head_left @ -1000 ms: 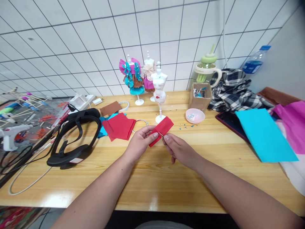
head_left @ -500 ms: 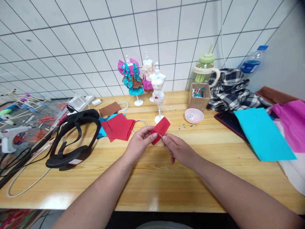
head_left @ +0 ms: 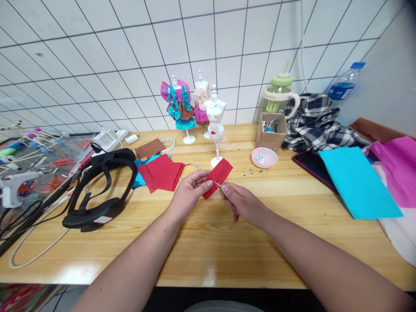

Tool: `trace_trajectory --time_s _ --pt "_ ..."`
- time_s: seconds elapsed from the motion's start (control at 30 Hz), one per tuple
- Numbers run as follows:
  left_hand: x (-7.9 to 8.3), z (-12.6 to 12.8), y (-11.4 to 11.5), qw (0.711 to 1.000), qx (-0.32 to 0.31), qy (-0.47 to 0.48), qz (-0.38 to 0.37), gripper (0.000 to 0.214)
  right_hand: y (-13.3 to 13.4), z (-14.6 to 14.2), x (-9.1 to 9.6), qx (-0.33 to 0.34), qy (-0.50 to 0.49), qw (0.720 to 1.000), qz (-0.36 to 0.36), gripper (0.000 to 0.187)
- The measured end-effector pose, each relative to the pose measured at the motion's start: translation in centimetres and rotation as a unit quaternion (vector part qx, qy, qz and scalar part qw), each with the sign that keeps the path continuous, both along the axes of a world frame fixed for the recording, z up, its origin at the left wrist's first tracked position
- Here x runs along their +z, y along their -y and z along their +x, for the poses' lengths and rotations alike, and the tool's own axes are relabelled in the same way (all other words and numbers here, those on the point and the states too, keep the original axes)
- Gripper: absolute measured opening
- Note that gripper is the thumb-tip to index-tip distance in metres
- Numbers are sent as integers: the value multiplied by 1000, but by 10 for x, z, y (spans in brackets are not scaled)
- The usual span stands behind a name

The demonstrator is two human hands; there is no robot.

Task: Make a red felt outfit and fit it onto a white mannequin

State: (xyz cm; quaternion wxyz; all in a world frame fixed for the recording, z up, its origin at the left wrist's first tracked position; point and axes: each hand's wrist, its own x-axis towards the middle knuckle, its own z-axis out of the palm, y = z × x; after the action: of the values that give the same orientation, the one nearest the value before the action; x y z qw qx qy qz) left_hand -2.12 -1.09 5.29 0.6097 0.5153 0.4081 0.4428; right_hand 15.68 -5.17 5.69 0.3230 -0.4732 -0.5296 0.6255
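Observation:
My left hand (head_left: 192,192) pinches a folded piece of red crepe paper (head_left: 221,170) between thumb and fingers. Closed around a thin metal tool, apparently tweezers (head_left: 218,185), my right hand (head_left: 238,200) brings its tip against the paper beside the left thumb. Most of the tool is hidden by the right fingers. Just behind the paper stands a bare white mini mannequin (head_left: 215,113) with a small red mark at its hip. More red paper sheets (head_left: 164,173) lie left of my left hand.
Two dressed mini mannequins (head_left: 180,104) stand at the back. To the right are a pink bowl (head_left: 264,157), a cardboard box (head_left: 271,132) under a cup (head_left: 280,95), and turquoise paper (head_left: 360,182). A black headset (head_left: 97,190) and a glue gun (head_left: 17,186) are at left.
The red paper has slid slightly down and left in my left hand's grip. The tool has turned a little at the paper. Both arms stay nearly in place.

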Motion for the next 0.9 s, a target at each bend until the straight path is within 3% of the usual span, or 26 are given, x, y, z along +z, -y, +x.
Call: trace_trajectory --time_s 0.37,0.9 --pt "2 5 4 999 -49 16 -13 33 1 -2 0 -15 12 1000 0 38" --pt "3 8 6 999 -43 7 -21 33 -2 0 -5 -14 14 1000 24 32"
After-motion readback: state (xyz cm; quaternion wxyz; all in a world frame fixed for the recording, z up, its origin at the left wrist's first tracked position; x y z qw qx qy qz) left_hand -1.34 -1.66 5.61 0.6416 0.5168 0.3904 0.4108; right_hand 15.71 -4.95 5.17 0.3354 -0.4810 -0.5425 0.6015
